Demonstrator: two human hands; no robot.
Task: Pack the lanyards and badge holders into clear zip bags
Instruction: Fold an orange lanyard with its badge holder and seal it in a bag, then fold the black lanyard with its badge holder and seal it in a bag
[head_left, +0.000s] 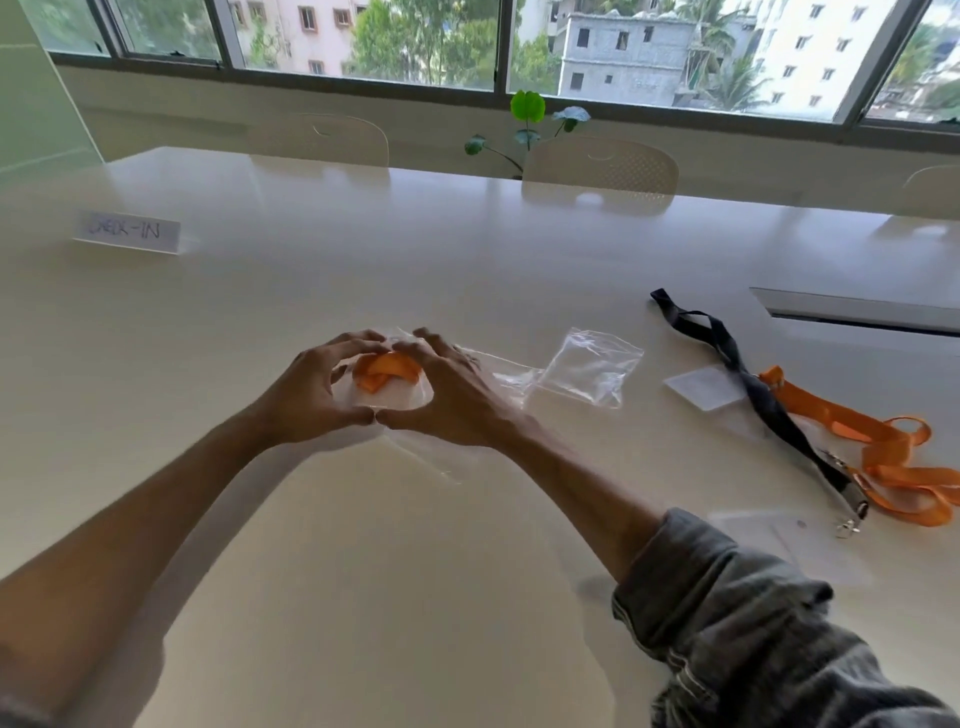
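A folded orange lanyard (385, 372) lies inside a clear zip bag (395, 397) on the white table. My left hand (311, 395) and my right hand (447, 395) both press on this bag, fingers arched over it and thumbs touching at its near edge. An empty clear zip bag (592, 373) lies just right of my right hand. Further right, a black lanyard (753, 387) with a metal clip crosses a loose orange lanyard (883, 457). One clear badge holder (704, 387) lies beside them and another (779, 540) lies near my right sleeve.
A white card marked CHECK-IN (127, 232) stands at the far left. A cable slot (857, 312) is set in the table (415, 571) at the right. White chairs (600, 166) and a small green plant (527, 124) stand beyond the far edge, under the windows.
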